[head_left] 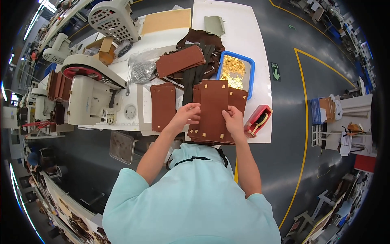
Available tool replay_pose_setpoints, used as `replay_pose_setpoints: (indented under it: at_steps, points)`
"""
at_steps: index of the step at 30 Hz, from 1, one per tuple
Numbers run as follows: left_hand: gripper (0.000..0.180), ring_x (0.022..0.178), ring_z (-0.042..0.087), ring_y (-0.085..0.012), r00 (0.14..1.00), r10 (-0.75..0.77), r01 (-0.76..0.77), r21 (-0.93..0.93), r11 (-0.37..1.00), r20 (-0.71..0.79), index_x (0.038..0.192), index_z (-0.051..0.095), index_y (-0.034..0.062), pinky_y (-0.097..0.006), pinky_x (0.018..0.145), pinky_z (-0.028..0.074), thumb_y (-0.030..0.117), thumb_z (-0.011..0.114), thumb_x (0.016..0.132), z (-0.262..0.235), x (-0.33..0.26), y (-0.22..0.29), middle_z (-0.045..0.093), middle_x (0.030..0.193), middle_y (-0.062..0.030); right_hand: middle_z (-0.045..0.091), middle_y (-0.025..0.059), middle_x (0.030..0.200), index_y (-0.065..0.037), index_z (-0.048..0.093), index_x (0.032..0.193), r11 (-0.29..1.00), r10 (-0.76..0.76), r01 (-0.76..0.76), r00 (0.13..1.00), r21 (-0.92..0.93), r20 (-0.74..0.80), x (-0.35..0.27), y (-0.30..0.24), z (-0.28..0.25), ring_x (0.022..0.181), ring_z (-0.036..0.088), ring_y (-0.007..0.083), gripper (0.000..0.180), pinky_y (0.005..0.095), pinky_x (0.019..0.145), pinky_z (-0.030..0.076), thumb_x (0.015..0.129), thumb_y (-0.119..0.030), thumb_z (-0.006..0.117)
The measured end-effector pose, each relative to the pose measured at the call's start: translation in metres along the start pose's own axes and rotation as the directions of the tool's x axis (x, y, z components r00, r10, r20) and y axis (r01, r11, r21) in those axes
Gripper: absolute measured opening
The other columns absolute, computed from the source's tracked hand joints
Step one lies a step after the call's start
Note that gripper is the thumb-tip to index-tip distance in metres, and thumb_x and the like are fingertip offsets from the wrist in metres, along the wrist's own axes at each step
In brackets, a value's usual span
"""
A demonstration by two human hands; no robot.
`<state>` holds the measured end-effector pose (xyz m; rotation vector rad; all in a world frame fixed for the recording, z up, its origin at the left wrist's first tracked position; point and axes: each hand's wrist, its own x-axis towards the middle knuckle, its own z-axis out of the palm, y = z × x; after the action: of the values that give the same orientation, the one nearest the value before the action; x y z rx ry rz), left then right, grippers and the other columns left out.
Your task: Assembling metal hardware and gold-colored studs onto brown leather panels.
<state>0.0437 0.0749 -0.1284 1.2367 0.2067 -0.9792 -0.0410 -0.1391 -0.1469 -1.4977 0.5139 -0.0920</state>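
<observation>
A reddish-brown rectangular panel, with small pale gold squares near its corners, lies over a stack of similar panels at the table's front edge. My right hand pinches this top panel by its right edge. Beside the left edge is my left hand, its fingers apart and curved, holding nothing that I can see. To the left lies another pile of brown panels with small studs at the corners. Behind the stack stands a blue-rimmed tray of small shiny gold pieces.
A red tape dispenser stands at the right front corner. White sewing machines fill the left side. Farther back are more brown panels on dark fabric, a plastic bag of small metal parts and a cardboard box.
</observation>
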Motion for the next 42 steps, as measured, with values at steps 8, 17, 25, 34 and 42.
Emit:
replay_pose_setpoints:
  at_steps: [8, 17, 25, 34, 42]
  points:
    - [0.041, 0.076, 0.066, -0.0184, 0.894, 0.391, -0.141, 0.694, 0.706, -0.217, 0.114, 0.064, 0.005, -0.033, 0.068, 0.052, 0.023, 0.076, 0.079, -0.017, 0.026, -0.049, 0.067, 0.086, -0.0042, 0.071, 0.0111, 0.087, 0.003, 0.066, 0.107, 0.884, -0.068, 0.005, 0.991, -0.468, -0.118, 0.004, 0.029, 0.023, 0.076, 0.067, 0.0178, 0.024, 0.0297, 0.069, 0.052, 0.09, -0.014, 0.064]
    - [0.071, 0.12, 0.053, -0.0337, 0.641, 0.579, 0.249, 0.85, 0.464, -0.504, 0.135, 0.048, 0.0077, -0.048, 0.091, 0.048, 0.04, 0.075, 0.078, -0.1, 0.02, -0.058, 0.054, 0.132, -0.0159, 0.07, 0.0175, 0.09, 0.003, 0.068, 0.102, 0.529, -0.441, -0.228, 0.749, -0.817, -0.495, -0.039, 0.071, -0.102, 0.087, 0.067, 0.0305, 0.037, 0.0363, 0.081, 0.052, 0.084, -0.028, 0.07]
    - [0.118, 0.126, 0.042, -0.0413, 0.657, 0.439, 0.468, 0.788, 0.399, -0.613, 0.153, 0.01, 0.0135, -0.058, 0.096, 0.042, 0.043, 0.084, 0.066, -0.103, 0.04, -0.044, 0.038, 0.139, -0.0238, 0.069, 0.0079, 0.081, 0.003, 0.069, 0.1, 0.853, 0.26, -0.471, 0.758, -0.226, -0.599, -0.053, 0.099, -0.143, 0.069, 0.067, 0.015, 0.032, 0.0253, 0.053, 0.051, 0.08, -0.023, 0.076]
    - [0.103, 0.122, 0.046, -0.0356, 0.505, 0.518, 0.576, 0.717, 0.393, -0.69, 0.146, 0.031, 0.0192, -0.053, 0.096, 0.041, 0.041, 0.087, 0.063, -0.117, 0.053, -0.036, 0.047, 0.13, -0.017, 0.068, 0.0091, 0.092, 0.001, 0.066, 0.097, 0.804, 0.507, -0.088, 0.617, 0.587, -0.602, -0.05, 0.101, -0.116, 0.082, 0.068, 0.0188, 0.018, 0.0284, 0.073, 0.055, 0.085, -0.01, 0.072]
    - [0.106, 0.129, 0.043, -0.0365, 0.532, 0.356, 0.58, 0.636, 0.509, -0.769, 0.147, 0.03, 0.0199, -0.055, 0.101, 0.04, 0.039, 0.089, 0.061, -0.118, 0.056, -0.025, 0.044, 0.136, -0.0187, 0.065, 0.0063, 0.097, 0.006, 0.063, 0.108, 0.758, 0.506, 0.121, 0.51, 0.64, -0.696, -0.057, 0.115, -0.095, 0.083, 0.062, 0.0114, 0.03, 0.0236, 0.074, 0.05, 0.083, -0.005, 0.074]
